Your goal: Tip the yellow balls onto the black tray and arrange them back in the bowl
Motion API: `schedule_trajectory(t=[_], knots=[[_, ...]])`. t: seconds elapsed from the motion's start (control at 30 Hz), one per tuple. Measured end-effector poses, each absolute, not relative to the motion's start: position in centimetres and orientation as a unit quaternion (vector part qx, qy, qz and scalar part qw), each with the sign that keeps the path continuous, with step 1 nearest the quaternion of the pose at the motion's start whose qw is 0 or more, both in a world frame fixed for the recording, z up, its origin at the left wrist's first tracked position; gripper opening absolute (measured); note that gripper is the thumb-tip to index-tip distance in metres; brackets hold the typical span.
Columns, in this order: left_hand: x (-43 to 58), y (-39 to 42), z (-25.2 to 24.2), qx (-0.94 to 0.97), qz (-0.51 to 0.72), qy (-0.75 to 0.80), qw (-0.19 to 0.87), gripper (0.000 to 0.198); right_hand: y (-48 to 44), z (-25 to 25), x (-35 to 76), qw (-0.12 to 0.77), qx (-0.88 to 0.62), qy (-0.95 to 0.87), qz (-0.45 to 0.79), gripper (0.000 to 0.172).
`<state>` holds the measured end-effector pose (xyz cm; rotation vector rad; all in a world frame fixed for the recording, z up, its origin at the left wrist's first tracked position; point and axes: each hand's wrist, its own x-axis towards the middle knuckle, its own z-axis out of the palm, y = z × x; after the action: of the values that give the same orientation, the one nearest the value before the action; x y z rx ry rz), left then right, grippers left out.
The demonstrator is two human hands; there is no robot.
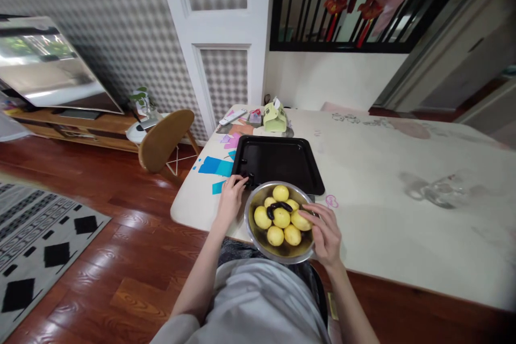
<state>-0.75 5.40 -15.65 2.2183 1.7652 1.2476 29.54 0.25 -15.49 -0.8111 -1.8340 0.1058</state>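
Fruit [281, 219] lies in the metal bowl [260, 237], beside the right grip [327, 231].

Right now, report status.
Left hand at tray corner. Right hand at bowl rim. Yellow fruit inside, dark pieces atop. Bowl hides part of tray.

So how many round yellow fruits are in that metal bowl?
8 round yellow fruits show in the shiny metal bowl: one central, three beyond, one either side, two nearer. More may be hidden.

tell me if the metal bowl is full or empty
Partly filled: yellow fruits and dark pieces lie inside the metal bowl, with part of its inside bare around them.
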Motion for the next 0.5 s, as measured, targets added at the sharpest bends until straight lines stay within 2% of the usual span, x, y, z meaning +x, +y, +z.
schedule_trajectory(t=[0.33, 0.5], knots=[[-0.6, 4.3, -14.0, 0.686, 0.498, 0.528, 0.045, 0.016, 0.1, -15.3, 29.4, 0.539, -0.351, -0.764, 0.051, 0.04], [0.4, 2.4, -11.3, 0.718, 0.515, 0.466, 0.056, 0.018, 0.0, -15.2, 29.3, 0.542, -0.355, -0.76, 0.051, 0.04]])
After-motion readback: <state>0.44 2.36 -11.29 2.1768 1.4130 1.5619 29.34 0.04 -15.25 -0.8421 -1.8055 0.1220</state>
